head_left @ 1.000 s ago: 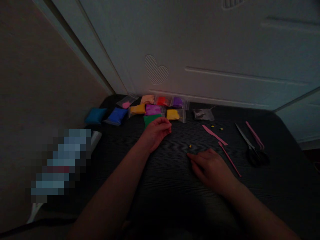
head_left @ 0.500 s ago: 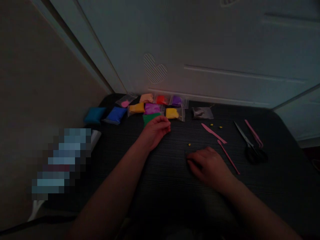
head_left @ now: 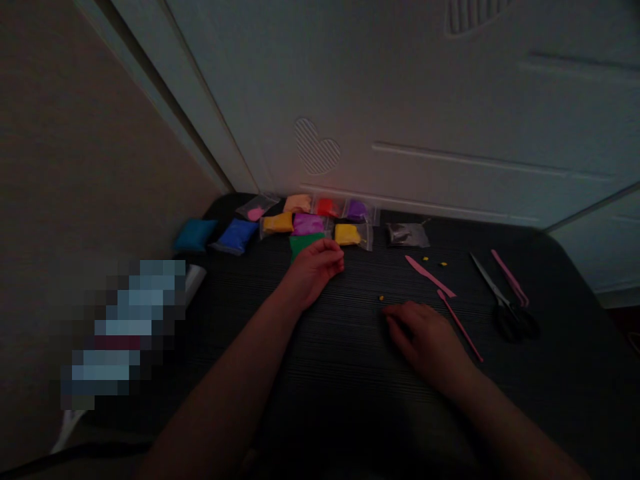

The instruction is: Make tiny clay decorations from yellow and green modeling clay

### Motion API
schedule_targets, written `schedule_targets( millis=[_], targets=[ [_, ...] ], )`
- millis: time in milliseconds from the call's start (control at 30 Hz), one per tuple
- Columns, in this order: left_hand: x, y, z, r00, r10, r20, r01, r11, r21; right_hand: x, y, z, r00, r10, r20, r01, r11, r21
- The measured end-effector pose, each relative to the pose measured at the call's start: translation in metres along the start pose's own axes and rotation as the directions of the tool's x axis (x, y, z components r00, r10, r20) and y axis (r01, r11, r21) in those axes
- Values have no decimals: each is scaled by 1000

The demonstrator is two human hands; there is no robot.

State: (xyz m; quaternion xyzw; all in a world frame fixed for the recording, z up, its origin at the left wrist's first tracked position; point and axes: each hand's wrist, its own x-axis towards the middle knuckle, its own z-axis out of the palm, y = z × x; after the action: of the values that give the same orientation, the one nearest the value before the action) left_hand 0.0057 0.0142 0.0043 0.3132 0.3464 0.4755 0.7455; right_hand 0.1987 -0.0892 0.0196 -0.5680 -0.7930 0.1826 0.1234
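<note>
My left hand rests on the dark table with its fingers curled in; what they hold, if anything, is hidden. It lies against the near edge of a green clay packet. My right hand lies palm down, fingers stretched flat on the table. A tiny yellow clay bit sits just beyond its fingertips. A pink plastic knife and a thin pink stick lie right beside that hand.
Several coloured clay packets line the back edge, among them yellow, blue, teal and black. Scissors and another pink tool lie at the right. A white panelled door stands behind the table.
My right hand has shifted slightly to the right on the table. My left hand has stayed put by the green packet. The view has tilted a little.
</note>
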Motion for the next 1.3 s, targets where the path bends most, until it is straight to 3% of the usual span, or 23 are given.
schedule_targets(
  millis=[267, 633, 1300],
  targets=[
    [1, -1, -1, 1000, -1, 5, 1, 1000, -4, 7, -9, 10, 992, 93, -86, -99, 992, -75],
    [1, -1, -1, 1000, 0, 4, 0, 1000, -27, 12, -17, 16, 984, 85, -156, -116, 973, -199],
    [2, -1, -1, 1000, 6, 10, -6, 1000, -29, 8, -12, 9, 997, 65, -50, -70, 993, -92]
  ],
)
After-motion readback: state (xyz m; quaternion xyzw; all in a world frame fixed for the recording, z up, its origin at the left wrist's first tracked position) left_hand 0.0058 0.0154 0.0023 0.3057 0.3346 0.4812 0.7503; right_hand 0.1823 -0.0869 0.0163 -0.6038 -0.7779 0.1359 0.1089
